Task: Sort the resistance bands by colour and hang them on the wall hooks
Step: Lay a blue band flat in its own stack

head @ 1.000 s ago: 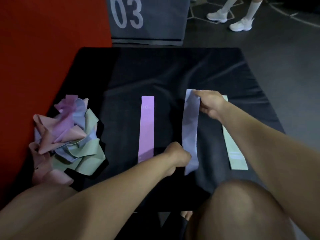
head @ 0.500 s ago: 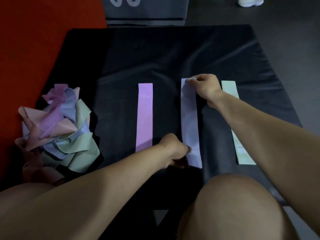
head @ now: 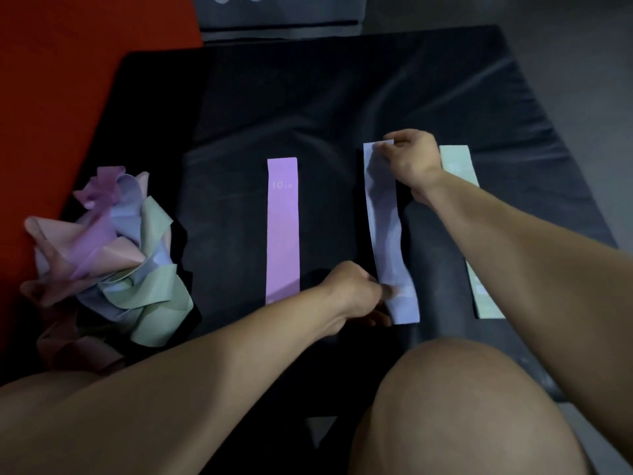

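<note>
Blue band [head: 387, 231] lengthwise, seemingly near-flat.

Faint white "10" with small illegible letters near far end of purple band [head: 282, 231]

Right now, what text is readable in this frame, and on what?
"10", then small characters too blurred to read: on the purple band, near its far end.
Pale marks on the green band: too faint to read.
Faint white print near the blue band's near end: unreadable.
Large white digits on the grey box beyond the mat: cropped by the frame edge, unreadable.
</note>
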